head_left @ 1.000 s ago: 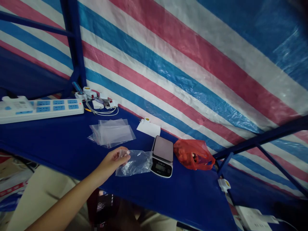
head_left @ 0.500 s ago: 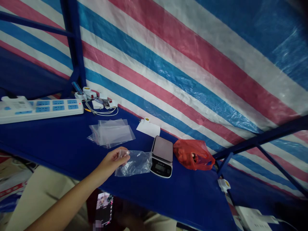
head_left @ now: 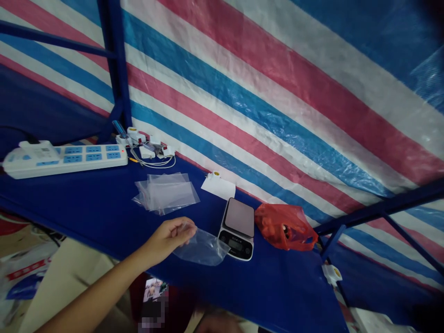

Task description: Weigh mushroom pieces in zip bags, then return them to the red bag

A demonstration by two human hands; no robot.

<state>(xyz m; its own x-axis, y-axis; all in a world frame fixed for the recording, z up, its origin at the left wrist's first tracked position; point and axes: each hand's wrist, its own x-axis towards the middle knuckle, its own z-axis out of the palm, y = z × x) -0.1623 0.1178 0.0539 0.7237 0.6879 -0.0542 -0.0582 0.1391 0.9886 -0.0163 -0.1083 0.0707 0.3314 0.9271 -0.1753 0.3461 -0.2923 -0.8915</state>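
My left hand (head_left: 177, 235) pinches the edge of a clear plastic bag (head_left: 207, 249) between thumb and fingers, above the blue table. The bag's far end reaches the front of a digital kitchen scale (head_left: 238, 226), overlapping its corner from this view; I cannot tell whether they touch. Behind the hand lies a stack of flat clear plastic bags (head_left: 169, 193). Low at the bottom edge, a dim, blurred shape looks like my right hand (head_left: 219, 322), below the table edge; its fingers cannot be made out.
A red plastic bag (head_left: 284, 226) with something inside sits right of the scale. Behind are a white paper (head_left: 219, 187), a power strip (head_left: 79, 159), and a tangle of plugs and cables (head_left: 152, 150). A lit phone (head_left: 155, 291) lies below the table edge.
The clear bag has swung lower and flattened out in my left hand. The blurred right hand has shifted rightward at the bottom edge. The whole view has shifted slightly.
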